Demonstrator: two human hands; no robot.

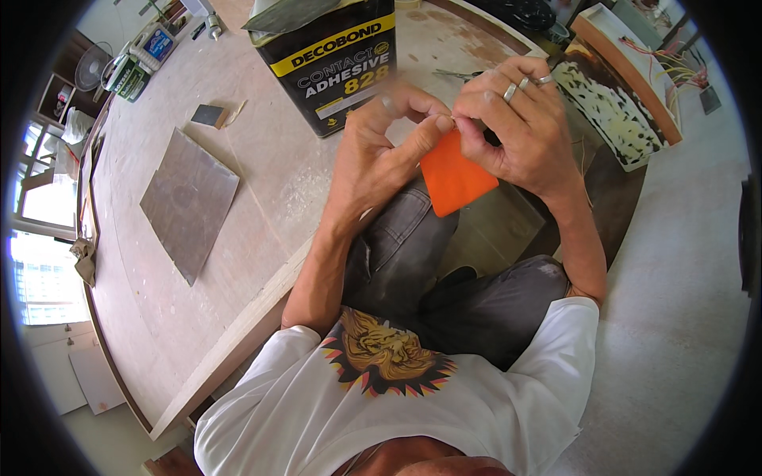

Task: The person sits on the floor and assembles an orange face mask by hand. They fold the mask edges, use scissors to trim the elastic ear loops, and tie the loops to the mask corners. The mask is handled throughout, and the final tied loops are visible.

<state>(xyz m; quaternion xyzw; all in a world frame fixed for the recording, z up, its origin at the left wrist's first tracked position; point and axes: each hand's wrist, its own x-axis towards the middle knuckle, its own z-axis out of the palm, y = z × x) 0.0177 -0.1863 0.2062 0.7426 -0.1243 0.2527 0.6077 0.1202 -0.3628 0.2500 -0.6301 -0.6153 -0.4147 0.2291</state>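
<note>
Both of my hands meet over my lap around a thin orange piece (459,178), flat with rounded corners, perhaps a plastic spreader. My left hand (385,139) is closed in a pinch at its top edge, thumb against index finger. My right hand (520,119), with rings on its fingers, is closed in a pinch at the same edge, its thumb lying along the orange piece's right side. The fingertips of the two hands nearly touch. Anything small between them cannot be made out. The orange piece hangs tilted below the fingers.
On the pale worktop (262,214) stands a black-and-yellow adhesive tin (325,75), just beyond my left hand. A grey flat sheet (190,198) and a small dark block (209,116) lie left. Plastic containers (139,63) stand far left. A black-spotted white panel (607,111) is at right.
</note>
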